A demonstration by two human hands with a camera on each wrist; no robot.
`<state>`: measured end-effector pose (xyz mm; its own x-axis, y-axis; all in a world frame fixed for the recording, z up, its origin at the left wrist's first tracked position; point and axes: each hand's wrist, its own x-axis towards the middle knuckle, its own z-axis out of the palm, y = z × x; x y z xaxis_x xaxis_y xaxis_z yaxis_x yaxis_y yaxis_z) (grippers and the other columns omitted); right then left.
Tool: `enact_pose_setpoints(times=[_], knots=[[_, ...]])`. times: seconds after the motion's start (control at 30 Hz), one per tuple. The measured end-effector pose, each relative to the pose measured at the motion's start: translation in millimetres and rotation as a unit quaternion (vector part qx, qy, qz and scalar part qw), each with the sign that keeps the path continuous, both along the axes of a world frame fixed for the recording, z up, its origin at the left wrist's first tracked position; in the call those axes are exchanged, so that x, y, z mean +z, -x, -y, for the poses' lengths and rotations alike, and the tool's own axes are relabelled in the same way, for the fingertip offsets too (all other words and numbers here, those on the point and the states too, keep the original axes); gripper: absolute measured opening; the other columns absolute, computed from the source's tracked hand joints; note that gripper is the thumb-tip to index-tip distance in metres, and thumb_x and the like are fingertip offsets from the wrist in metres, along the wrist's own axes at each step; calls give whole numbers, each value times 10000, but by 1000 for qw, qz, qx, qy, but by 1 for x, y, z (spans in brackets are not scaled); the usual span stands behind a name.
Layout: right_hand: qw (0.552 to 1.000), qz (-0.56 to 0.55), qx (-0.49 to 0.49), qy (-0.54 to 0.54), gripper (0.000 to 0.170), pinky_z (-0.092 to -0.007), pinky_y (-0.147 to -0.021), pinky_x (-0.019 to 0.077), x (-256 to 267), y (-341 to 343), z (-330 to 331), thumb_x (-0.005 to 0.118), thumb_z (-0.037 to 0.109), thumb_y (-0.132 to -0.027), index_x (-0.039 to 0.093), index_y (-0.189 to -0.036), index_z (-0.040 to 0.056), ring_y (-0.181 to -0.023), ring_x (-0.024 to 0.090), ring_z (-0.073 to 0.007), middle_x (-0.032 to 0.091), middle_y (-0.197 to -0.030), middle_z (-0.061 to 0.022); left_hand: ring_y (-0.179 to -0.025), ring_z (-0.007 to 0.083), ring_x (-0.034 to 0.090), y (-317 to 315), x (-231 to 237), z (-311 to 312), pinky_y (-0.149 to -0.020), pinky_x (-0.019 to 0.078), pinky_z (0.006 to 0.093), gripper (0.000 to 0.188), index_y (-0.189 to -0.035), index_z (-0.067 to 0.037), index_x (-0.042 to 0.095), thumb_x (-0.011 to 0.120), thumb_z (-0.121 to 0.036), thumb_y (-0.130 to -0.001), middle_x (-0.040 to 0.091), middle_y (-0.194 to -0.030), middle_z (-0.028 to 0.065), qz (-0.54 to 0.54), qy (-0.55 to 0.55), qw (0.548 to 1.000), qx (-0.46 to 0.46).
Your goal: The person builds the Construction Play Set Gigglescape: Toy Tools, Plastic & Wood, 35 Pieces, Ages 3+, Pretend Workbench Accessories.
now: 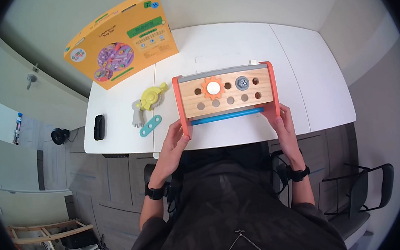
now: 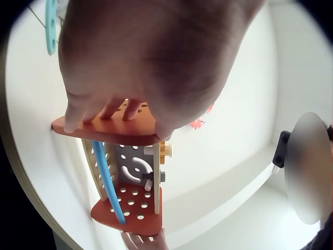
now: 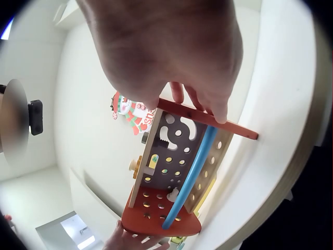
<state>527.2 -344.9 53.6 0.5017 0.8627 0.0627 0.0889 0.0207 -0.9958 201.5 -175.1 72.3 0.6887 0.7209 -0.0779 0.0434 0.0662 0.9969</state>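
Note:
A wooden toy workbench (image 1: 228, 93) with red end panels stands tilted on the white table, between both hands. An orange gear (image 1: 206, 83) with a white centre and a grey bolt (image 1: 242, 83) sit in its holed wooden face. A blue rod (image 1: 227, 116) spans its lower side. My left hand (image 1: 171, 148) grips the left end panel, thumb on one side and fingers on the other. At the opposite end panel, my right hand (image 1: 287, 130) holds on the same way. Both wrist views show the workbench's hollow inside, with the grey slotted board (image 3: 177, 151).
Left of the workbench lie a yellow toy saw (image 1: 151, 97), a grey toothed piece (image 1: 137, 113) and a teal holed strip (image 1: 151, 126). A black object (image 1: 99, 127) is near the table's left edge. An orange toy box (image 1: 142, 45) stands behind; a chair (image 1: 358, 192) is at right.

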Motion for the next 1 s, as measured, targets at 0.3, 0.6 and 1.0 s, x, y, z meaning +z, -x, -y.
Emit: enact_pose_setpoints(times=[0.3, 0.6, 1.0], knots=[[997, -19, 57, 47, 522, -374, -1220, 339, 2, -1, 5, 502, 289, -1147, 400, -1581, 17, -1419, 489, -225, 537, -1507, -142, -1570, 282, 375, 4, -12, 8, -1235, 350, 395, 590, -1659, -7, 302, 521, -176, -1137, 435, -1647, 200, -41, -50, 998, 23], [997, 25, 52, 60, 464, -370, -1180, 363, -8, 8, -9, 447, 254, -1165, 400, -1533, -24, -1349, 524, -234, 566, -1425, -146, -1452, 280, 543, -6, -33, 17, -1170, 433, 370, 548, -1640, 2, 339, 506, -86, -1125, 572, -1536, 231, -99, -125, 985, 69], [990, 73, 54, 111, 431, -378, -1145, 397, -23, 8, -15, 414, 313, -1170, 446, -1447, -16, -1280, 569, -257, 598, -1329, -171, -1100, 171, 647, -8, -45, 6, -1027, 494, 323, 430, -1432, 42, 559, 495, 32, -1007, 718, -1171, 131, -146, -145, 973, 107]])
